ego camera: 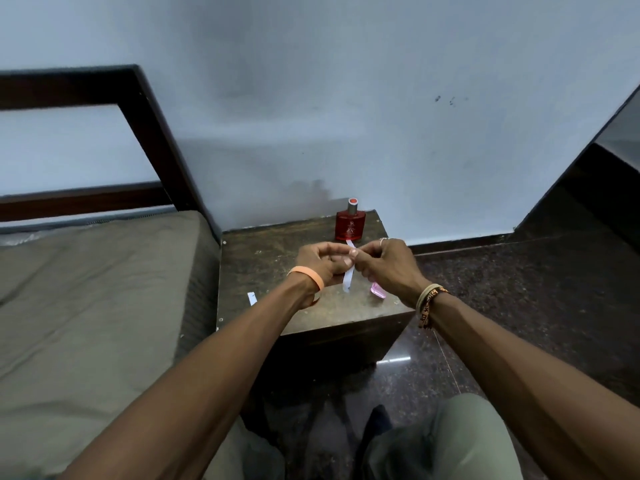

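Head view, left to right. Mattress (86, 306) in olive cloth fills the left of the frame; dark wooden bed frame (152, 133) rises behind it against a pale wall (346, 98) with smudges. Small brown side table (263, 258) stands at centre, its left edge against the mattress, its back edge at the wall. Top is scuffed and speckled.

On the top, near the left front: short white slip (252, 298), lying flat. Left hand (320, 259), orange wristband, hovers above mid-table, fingers curled and pinching the white paper strip (348, 280). Strip hangs between the two hands, lower end just above the top. Red bottle (350, 223) stands upright at the back edge, behind the hands. Right hand (384, 261), thread bands at the wrist, fingertips clamped on the same strip's upper part. Pink object (377, 291) lies below it, near the right front corner; kind unclear.

Edges: front right corner of the table overhangs the dark polished floor (519, 289). Open floor runs right to a dark panel (606, 174) at the frame's right edge.
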{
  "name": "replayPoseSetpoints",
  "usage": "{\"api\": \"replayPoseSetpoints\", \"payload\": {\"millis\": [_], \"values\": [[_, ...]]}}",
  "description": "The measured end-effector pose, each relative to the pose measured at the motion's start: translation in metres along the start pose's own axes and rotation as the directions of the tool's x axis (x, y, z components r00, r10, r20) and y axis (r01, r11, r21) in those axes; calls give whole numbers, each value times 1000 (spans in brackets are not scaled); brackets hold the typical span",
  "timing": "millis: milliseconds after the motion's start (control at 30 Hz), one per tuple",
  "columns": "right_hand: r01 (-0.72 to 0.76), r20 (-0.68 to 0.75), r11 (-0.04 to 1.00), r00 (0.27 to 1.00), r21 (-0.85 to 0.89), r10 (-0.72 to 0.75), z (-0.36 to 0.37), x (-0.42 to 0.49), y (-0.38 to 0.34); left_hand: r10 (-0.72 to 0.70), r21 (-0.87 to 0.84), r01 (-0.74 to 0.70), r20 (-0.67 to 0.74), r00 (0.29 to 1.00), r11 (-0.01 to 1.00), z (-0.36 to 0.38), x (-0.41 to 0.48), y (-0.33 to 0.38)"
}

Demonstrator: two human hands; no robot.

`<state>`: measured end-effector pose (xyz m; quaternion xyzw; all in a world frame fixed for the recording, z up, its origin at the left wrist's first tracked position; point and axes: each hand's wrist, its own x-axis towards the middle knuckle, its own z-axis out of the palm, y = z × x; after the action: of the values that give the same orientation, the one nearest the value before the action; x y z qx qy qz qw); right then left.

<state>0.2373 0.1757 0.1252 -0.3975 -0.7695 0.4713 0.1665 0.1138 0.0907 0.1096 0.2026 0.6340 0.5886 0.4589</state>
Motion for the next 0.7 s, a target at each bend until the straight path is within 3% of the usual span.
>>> {"api": "replayPoseSetpoints", "payload": {"millis": [100, 267, 367, 467, 500, 600, 633, 700], "values": [[-135, 84, 961, 990, 242, 117, -1, -13, -21, 20, -6, -19, 10, 1000, 1000, -12, -21, 14], [-193, 244, 937, 962, 290, 122, -5, -41, -63, 31, -1, -31, 27, 999, 1000, -29, -58, 37], [-141, 245, 955, 967, 262, 75, -12, -57, -93, 40, -64, -43, -57, 998, 997, -40, -73, 47], [-279, 344, 810, 933, 515, 103, -22, -65, -116, 48, -107, -72, -208, 977, 992, -53, -83, 56], [-303, 354, 807, 927, 506, 126, -22, -69, -119, 56, -81, -78, -244, 968, 994, -57, -87, 57], [-164, 283, 978, 951, 127, 123, -14, -83, -120, 90, 10, -91, -285, 954, 996, -64, -96, 57], [-127, 263, 987, 960, 100, 97, -13, -87, -123, 102, 23, -99, -287, 952, 995, -65, -97, 57], [-178, 307, 931, 949, 320, 75, -20, -89, -133, 115, 42, -107, -290, 950, 993, -64, -100, 60]]}}
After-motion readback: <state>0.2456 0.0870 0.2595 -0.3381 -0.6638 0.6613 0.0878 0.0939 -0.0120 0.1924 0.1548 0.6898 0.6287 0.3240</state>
